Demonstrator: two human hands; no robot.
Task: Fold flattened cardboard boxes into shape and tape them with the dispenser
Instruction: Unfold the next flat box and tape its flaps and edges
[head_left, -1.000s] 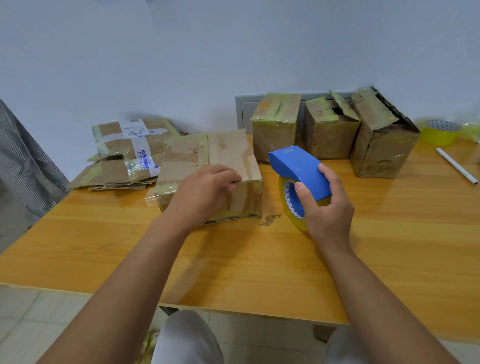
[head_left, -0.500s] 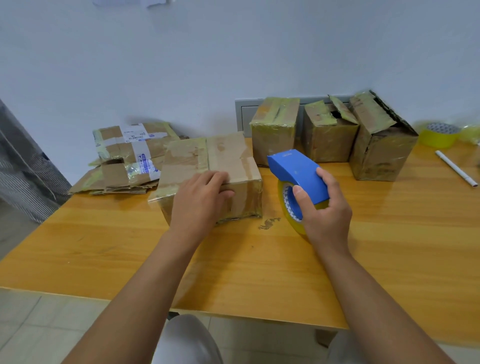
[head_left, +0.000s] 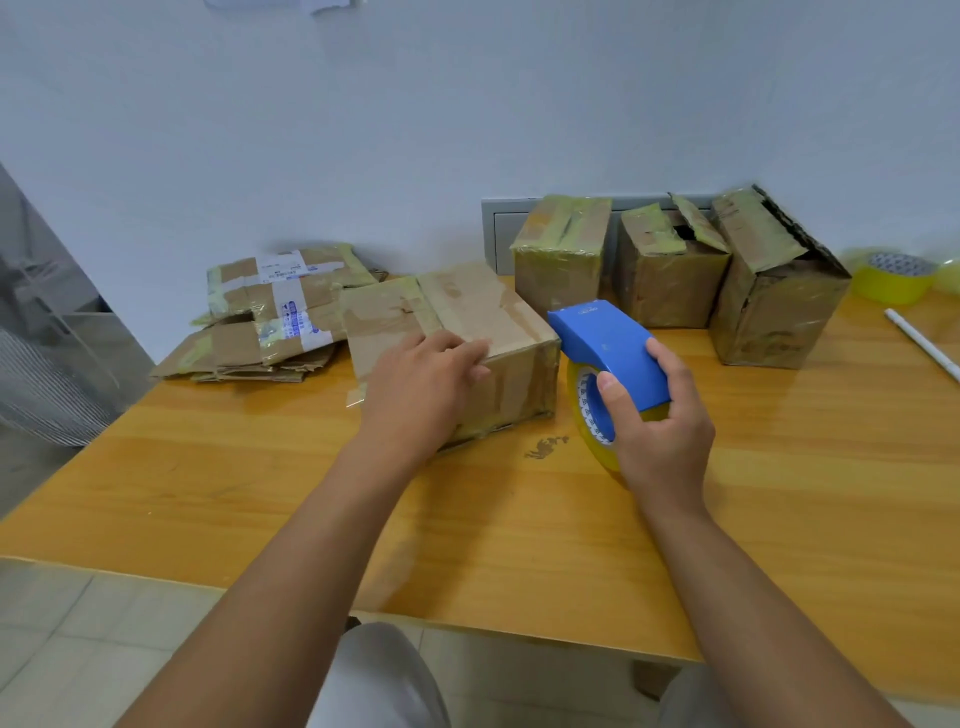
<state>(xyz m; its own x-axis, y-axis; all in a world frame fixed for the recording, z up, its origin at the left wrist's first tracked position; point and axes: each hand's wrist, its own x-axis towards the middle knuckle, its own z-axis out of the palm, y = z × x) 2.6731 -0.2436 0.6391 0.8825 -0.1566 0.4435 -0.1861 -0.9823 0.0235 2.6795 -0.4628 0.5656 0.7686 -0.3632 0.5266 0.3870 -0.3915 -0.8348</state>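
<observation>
A folded, taped cardboard box (head_left: 467, 322) lies on the wooden table (head_left: 260, 493) in front of me. My left hand (head_left: 421, 389) rests on its near top edge, fingers fairly straight and pressing the flap down. Right beside the box's right end, my right hand (head_left: 657, 421) grips a blue tape dispenser (head_left: 608, 343) loaded with a yellow tape roll (head_left: 589, 415). The dispenser's nose points at the box's top right corner.
A pile of flattened boxes (head_left: 270, 317) lies at the back left. Three assembled boxes (head_left: 670, 265) stand along the wall at the back right. A spare yellow tape roll (head_left: 893, 278) and a white pen (head_left: 922, 343) lie at the far right.
My left hand has slid back from the box's top to its near edge. The dispenser in my right hand has barely moved. The camera has tilted slightly.
</observation>
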